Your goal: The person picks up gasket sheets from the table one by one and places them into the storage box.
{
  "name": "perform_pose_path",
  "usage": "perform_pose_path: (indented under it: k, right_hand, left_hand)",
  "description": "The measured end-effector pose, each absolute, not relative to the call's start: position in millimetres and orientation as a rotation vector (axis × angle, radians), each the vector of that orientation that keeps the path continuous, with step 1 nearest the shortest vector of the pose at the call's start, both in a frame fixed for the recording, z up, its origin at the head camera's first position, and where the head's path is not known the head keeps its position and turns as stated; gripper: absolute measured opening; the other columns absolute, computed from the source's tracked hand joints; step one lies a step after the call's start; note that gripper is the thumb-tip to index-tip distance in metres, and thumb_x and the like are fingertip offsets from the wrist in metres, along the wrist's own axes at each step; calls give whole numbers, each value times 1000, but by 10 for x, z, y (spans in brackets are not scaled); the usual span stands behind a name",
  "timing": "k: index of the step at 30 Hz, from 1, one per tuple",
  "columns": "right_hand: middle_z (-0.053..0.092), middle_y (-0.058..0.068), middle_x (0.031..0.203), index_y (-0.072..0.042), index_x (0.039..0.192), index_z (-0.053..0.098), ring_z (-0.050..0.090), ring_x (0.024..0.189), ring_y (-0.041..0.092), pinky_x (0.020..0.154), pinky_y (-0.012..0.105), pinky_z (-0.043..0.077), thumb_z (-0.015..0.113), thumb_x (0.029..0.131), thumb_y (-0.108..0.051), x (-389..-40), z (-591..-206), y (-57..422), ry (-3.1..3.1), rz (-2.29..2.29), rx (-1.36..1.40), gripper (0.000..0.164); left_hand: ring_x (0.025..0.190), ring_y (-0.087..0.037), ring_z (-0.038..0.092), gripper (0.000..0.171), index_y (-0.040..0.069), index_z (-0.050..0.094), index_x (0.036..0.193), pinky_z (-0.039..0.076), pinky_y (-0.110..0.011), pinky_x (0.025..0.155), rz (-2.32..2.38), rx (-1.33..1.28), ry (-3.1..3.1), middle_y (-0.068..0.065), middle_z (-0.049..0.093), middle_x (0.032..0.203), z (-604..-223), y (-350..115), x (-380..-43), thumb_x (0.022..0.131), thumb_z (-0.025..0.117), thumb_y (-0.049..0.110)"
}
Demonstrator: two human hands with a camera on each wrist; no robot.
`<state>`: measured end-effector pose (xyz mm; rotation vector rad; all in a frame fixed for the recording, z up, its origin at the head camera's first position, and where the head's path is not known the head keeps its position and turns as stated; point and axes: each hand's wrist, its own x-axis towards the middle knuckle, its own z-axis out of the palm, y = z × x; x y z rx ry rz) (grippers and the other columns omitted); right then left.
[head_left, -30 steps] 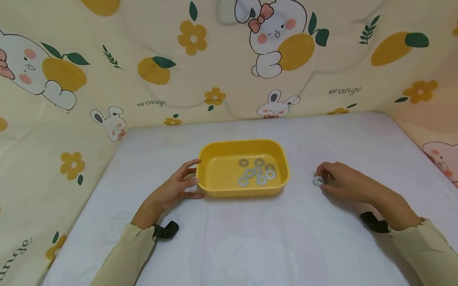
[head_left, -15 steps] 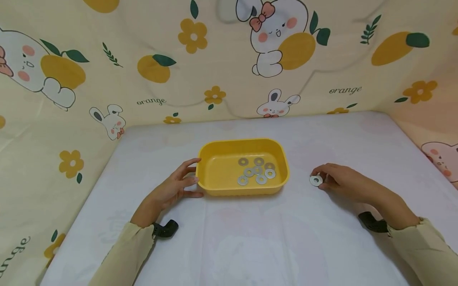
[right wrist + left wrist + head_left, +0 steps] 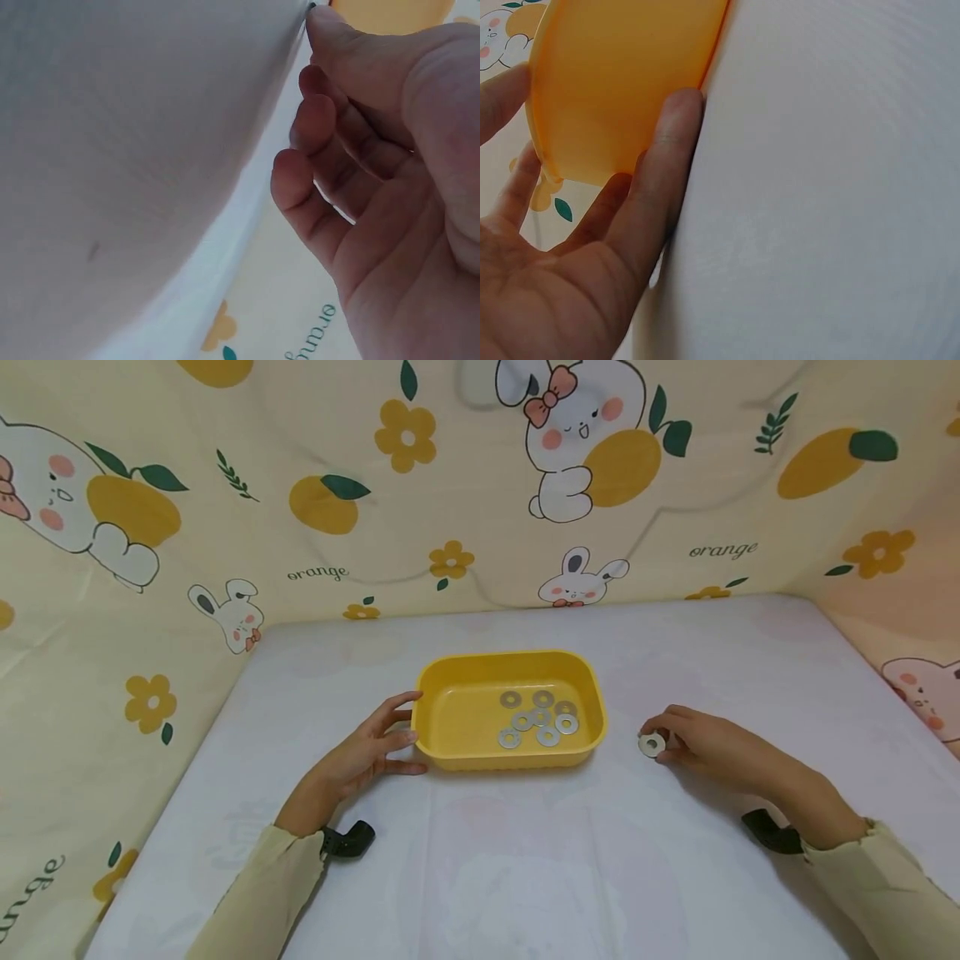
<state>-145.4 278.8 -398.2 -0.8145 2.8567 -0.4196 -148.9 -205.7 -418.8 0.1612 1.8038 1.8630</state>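
A yellow tray (image 3: pixel 456 727) sits in the middle of the white table, with several flat metal washers (image 3: pixel 548 745) lying in its right half, some overlapping. My left hand (image 3: pixel 365 752) lies at the tray's left end, fingers spread along its rim and side. In the left wrist view, the nearly straight fingers (image 3: pixel 676 124) rest against the outer wall. To the tray's right, my right hand (image 3: pixel 708 747) pinches a washer (image 3: pixel 642 745) between thumb and fingers, its ring face showing in the head view. The right wrist view hides nearly all of this washer.
Behind the table rises a cream cloth (image 3: pixel 465 485) printed with rabbits and oranges, which also covers both sides. A black band (image 3: pixel 350 841) circles the left wrist, and another black device (image 3: pixel 771 832) the right one.
My right hand has drawn the washer a little leftward, from lying partly under the fingers to being held at the fingertips. The left hand and the tray stay in place.
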Motion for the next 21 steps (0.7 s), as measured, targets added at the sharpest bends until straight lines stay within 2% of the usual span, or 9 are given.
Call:
perform_pose_path:
  k: [4,6,8,11,12,18,21]
  right_hand:
    - [61,-3,106,-14,119,63,61,89,12,78,33,60,78,84,-13,-1429,-4007,2792,3028,-321,-1042,38]
    - [62,2,108,-10,118,62,63,89,18,76,37,61,72,91,-21,-1434,-4008,2799,3151,-259,-1224,31]
    - [63,5,108,-8,119,62,64,89,22,74,40,60,59,100,-35,-1451,-3998,2787,3264,-224,-1349,33]
    - [63,7,107,-7,118,62,64,86,24,71,40,60,28,105,-53,-1474,-3975,2744,3345,-267,-1405,59]
    - [63,7,107,-7,117,62,65,85,25,70,40,60,23,104,-56,-1476,-3971,2719,3356,-280,-1406,64]
    - [64,10,103,-3,114,62,64,86,27,70,42,60,31,105,-52,-1415,-3986,2546,3379,-308,-1504,59]
    - [64,9,102,-2,113,63,63,85,24,68,38,58,37,104,-53,-1388,-3986,2458,3404,-409,-1498,58]
  left_hand:
    - [121,-30,57,67,26,23,156,58,-49,93,1863,180,1794,-14,23,156,-4218,-2051,-1481,100,58,15]
    - [121,-29,57,68,26,23,156,58,-49,93,1865,186,1786,-14,23,155,-4230,-2048,-1476,100,59,16]
    - [121,-29,58,68,26,23,156,58,-49,92,1871,186,1779,-14,23,155,-4234,-2048,-1470,100,60,16]
    - [120,-29,58,69,26,23,156,58,-49,93,1876,182,1772,-14,22,156,-4232,-2054,-1464,99,60,16]
    - [120,-29,58,69,26,22,156,58,-49,93,1875,184,1775,-14,22,156,-4230,-2059,-1463,99,60,16]
    - [122,-31,56,66,29,23,156,58,-50,94,1849,198,1808,-13,22,156,-4212,-2073,-1485,100,58,18]
    - [122,-32,56,65,29,24,155,58,-50,94,1846,197,1814,-13,23,156,-4208,-2082,-1501,101,57,17]
